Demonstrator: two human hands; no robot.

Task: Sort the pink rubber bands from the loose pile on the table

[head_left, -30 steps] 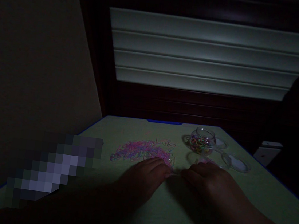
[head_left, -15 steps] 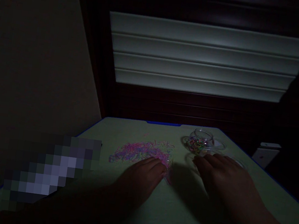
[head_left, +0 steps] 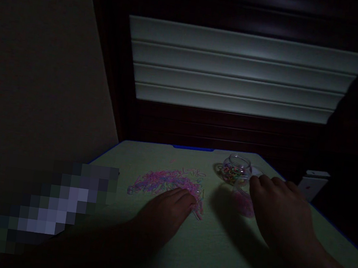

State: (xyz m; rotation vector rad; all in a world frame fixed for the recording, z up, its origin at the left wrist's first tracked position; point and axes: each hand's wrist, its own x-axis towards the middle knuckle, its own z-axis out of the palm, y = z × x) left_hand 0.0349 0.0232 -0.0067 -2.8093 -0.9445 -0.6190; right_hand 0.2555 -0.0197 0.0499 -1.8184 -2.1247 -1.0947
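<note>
The scene is very dark. A loose heap of small pink and purple rubber bands [head_left: 166, 181] lies on a pale green table [head_left: 209, 252]. My left hand [head_left: 168, 212] rests at the heap's near edge, fingers curled onto the bands. My right hand [head_left: 274, 208] hovers to the right, fingers bent, just above a small clear container with pink bands [head_left: 243, 202]. Behind it stands a round clear jar [head_left: 235, 170] holding mixed coloured bands. Whether either hand pinches a band is too dark to see.
The table has a blue rim [head_left: 193, 148]. A wall [head_left: 34, 80] runs along the left, and a white slatted panel [head_left: 239, 74] stands behind. A small white box [head_left: 311, 183] sits off the right edge. A blurred patch covers something at the near left.
My right hand has moved away from my left hand, rightward and further back, towards the jar and the clear container. My left hand has stayed at the heap.
</note>
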